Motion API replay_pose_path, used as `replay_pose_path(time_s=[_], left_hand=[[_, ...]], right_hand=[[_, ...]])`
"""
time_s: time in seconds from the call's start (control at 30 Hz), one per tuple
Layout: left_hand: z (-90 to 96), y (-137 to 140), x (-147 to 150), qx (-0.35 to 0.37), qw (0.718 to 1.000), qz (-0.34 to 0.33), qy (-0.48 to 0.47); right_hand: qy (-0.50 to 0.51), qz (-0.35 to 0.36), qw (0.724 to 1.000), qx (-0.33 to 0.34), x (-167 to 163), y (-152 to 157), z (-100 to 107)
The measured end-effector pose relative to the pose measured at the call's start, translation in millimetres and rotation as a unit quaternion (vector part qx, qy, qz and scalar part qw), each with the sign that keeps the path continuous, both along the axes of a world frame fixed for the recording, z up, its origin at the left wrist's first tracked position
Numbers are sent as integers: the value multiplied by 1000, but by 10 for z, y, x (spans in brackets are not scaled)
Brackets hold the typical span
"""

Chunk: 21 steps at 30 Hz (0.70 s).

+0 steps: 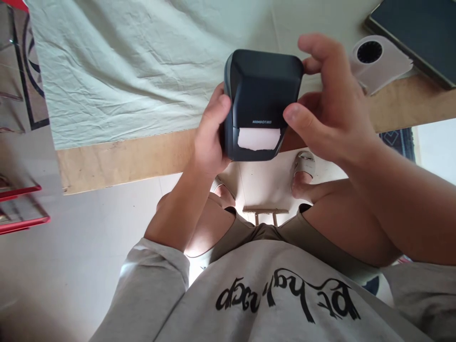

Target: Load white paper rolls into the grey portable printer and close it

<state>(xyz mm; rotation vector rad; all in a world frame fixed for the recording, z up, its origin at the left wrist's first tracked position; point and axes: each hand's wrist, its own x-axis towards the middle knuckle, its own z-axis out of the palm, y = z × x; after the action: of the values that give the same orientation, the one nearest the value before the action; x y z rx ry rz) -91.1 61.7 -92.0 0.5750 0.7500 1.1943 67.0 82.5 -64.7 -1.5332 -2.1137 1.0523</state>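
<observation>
A black label printer (265, 90) with NIIMBOT lettering is held above the table's front edge. A pale paper label (259, 138) with a ragged lower edge shows at its slot. My left hand (213, 130) is wrapped round the printer's left side, thumb on the edge and the other fingers mostly hidden behind it. At the printer's right side, my right hand (331, 95) has its fingers apart. Its thumb tip is at the lower right edge and another fingertip lies close to the upper right corner; whether they press on it I cannot tell.
On the table's right stand a white label roll (383, 66) with a dark core and a dark flat, book-like object (420, 35). A wrinkled pale green cloth (142, 71) covers the wooden table (124, 159). Red-edged racks (23, 204) are at far left; a stool (265, 210) shows below.
</observation>
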Motion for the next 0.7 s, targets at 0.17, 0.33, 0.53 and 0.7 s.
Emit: replay_pose_path(time_s=[0.17,0.33,0.53,0.7], left_hand=[[16,39,11,-46,998,9,-32],[5,40,43,-62,997,32,-26],[-59,5,24,-67,997,36,21],[-102,-9,14,-69,997,47,3]], right_hand=[[26,24,999,20,66,16,-71],[30,53,998,-24,81,36,-135],[18,29,998,-54,71,32,-49],[40,1,997,-66,73,49,-47]])
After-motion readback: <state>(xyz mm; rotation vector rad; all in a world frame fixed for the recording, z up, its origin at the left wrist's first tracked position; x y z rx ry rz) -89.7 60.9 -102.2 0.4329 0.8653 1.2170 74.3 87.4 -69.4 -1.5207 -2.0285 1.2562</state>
